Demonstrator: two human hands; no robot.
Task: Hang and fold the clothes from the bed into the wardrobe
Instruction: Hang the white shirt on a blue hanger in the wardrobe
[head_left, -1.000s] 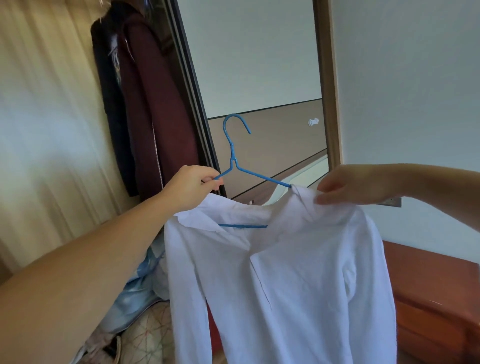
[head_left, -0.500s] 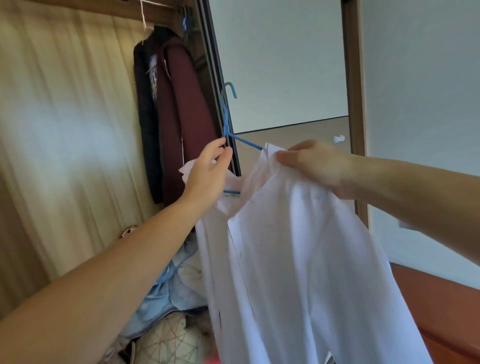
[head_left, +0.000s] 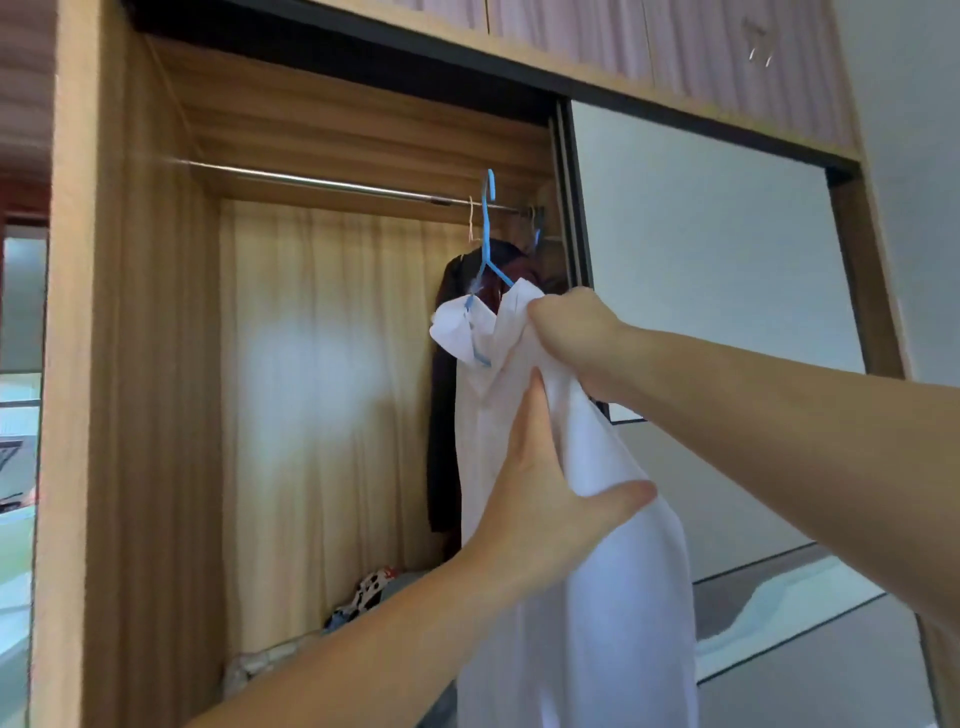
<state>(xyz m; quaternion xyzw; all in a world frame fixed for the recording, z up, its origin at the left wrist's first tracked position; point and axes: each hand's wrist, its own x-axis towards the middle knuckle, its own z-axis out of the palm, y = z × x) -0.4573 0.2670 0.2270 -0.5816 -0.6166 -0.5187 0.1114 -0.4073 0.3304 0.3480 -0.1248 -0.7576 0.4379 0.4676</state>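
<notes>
A white shirt (head_left: 597, 571) hangs on a blue hanger (head_left: 487, 244) raised inside the open wardrobe. The hanger's hook is level with the metal rail (head_left: 311, 183); I cannot tell whether it rests on it. My right hand (head_left: 576, 332) grips the shirt's shoulder just below the hanger. My left hand (head_left: 540, 499) is spread against the shirt's body lower down, thumb out to the right, fingers flat on the cloth.
Dark and maroon garments (head_left: 447, 415) hang at the rail's right end behind the shirt. A cream curtain (head_left: 322, 415) lines the wardrobe's back. Clothes lie piled on the wardrobe floor (head_left: 363, 597). The sliding mirror door (head_left: 701, 291) stands right; the wooden side panel (head_left: 88, 364) left.
The shirt and hanger rose up to the rail. My left hand left the hanger and moved down onto the shirt's body. My view tilted upward.
</notes>
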